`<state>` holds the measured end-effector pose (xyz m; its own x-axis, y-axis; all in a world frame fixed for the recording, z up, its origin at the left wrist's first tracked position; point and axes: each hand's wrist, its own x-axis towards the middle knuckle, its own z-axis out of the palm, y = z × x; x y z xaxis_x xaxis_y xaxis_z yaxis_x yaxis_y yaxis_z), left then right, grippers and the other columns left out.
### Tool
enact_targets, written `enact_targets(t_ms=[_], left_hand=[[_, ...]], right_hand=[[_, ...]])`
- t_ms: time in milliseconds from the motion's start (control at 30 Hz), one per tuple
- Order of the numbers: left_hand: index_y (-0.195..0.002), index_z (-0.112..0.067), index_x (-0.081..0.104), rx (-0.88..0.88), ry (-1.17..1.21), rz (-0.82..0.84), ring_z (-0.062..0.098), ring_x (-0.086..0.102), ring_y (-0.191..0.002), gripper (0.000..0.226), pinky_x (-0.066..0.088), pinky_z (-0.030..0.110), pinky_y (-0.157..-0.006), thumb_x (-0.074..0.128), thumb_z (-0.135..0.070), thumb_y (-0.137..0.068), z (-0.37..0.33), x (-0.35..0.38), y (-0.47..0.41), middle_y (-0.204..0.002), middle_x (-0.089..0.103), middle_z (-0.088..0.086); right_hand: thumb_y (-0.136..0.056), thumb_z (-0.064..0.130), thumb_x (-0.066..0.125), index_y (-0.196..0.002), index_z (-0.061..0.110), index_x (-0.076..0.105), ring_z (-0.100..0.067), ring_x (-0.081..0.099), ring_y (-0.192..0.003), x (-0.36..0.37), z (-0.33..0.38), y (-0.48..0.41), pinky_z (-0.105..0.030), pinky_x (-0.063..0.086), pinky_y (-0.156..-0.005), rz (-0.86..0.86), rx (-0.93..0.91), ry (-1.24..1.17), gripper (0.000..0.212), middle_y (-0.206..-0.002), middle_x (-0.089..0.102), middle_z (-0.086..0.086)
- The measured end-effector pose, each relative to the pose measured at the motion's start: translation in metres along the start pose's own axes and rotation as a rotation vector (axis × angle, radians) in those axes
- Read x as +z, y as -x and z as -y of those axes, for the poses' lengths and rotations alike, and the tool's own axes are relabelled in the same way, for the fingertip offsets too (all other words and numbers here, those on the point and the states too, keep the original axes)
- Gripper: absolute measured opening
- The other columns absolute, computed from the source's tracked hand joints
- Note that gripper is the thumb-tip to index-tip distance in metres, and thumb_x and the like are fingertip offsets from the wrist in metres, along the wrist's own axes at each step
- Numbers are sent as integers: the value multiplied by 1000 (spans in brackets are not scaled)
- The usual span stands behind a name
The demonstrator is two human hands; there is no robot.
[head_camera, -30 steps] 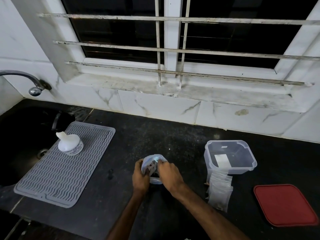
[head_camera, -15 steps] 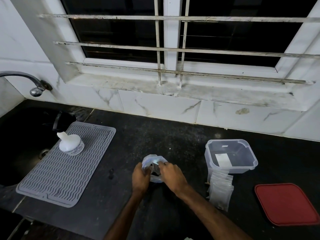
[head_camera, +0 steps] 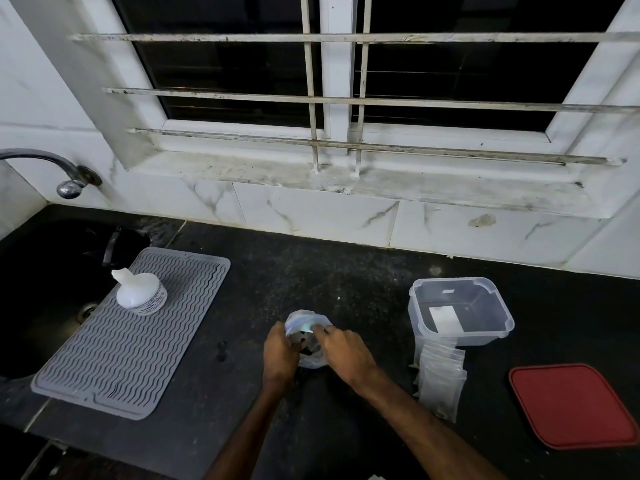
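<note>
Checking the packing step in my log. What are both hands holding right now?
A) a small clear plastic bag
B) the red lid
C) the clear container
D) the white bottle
A: the left hand and right hand both grip the small clear plastic bag above the counter.

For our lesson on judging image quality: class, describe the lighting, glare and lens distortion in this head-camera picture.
Head view: light seems to come from indoors, the window panes being black; head view: a bluish glare sits on the clear bag; head view: the wide lens splays the window bars outward; head view: the sink is lost in shadow.
</note>
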<state>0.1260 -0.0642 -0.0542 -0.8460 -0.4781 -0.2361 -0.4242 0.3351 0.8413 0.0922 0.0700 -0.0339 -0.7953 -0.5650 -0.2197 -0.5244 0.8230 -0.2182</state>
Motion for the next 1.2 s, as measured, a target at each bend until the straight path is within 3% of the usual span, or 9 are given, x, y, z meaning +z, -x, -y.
enact_targets(t_ms=[133, 233, 500, 700, 933, 1200], left_hand=[[-101, -16, 59, -16, 7, 33, 11, 65, -88, 13, 53, 24, -69, 63, -11, -90, 8, 0, -3, -98, 66, -2], [-104, -15, 57, -30, 1, 24, 13, 65, -90, 15, 49, 19, -66, 57, -5, -92, 14, 1, -1, -99, 64, -2], [-100, -14, 52, 6, -73, -24, 13, 60, -87, 21, 42, 13, -62, 49, 4, -90, 17, 6, 1, -98, 61, 1], [-95, -16, 52, 56, -87, -15, 11, 62, -85, 21, 47, 17, -63, 49, 4, -90, 15, 8, 1, -92, 60, -3], [-90, -21, 50, 71, -113, -15, 12, 61, -85, 31, 47, 20, -67, 50, 9, -85, 17, 11, 2, -91, 60, -4], [-94, -20, 51, 88, -115, -11, 13, 62, -89, 27, 54, 26, -72, 52, 7, -87, 15, 8, 3, -97, 61, -2]], right_hand=[[-99, 10, 41, -140, 8, 42, -37, 60, -109, -2, -3, 2, -47, 51, -86, 5, -73, -30, 41, -131, 54, -17], [-98, 12, 47, -145, 12, 35, -31, 62, -107, -5, -6, 3, -41, 53, -85, 22, -86, 97, 49, -136, 50, -13], [-98, 14, 48, -142, 14, 42, -28, 62, -104, -13, -12, -2, -39, 54, -85, -26, -56, 91, 44, -127, 55, -12], [-98, 15, 49, -146, 14, 34, -28, 61, -110, -7, -7, 0, -39, 54, -87, 12, -44, 94, 50, -136, 50, -12], [-97, 13, 50, -143, 17, 42, -27, 58, -112, -14, -20, -1, -38, 52, -90, -45, -60, 93, 47, -133, 52, -10], [-97, 12, 48, -139, 11, 45, -29, 60, -108, -11, -12, 0, -40, 53, -85, -7, -42, 128, 42, -129, 53, -13]])
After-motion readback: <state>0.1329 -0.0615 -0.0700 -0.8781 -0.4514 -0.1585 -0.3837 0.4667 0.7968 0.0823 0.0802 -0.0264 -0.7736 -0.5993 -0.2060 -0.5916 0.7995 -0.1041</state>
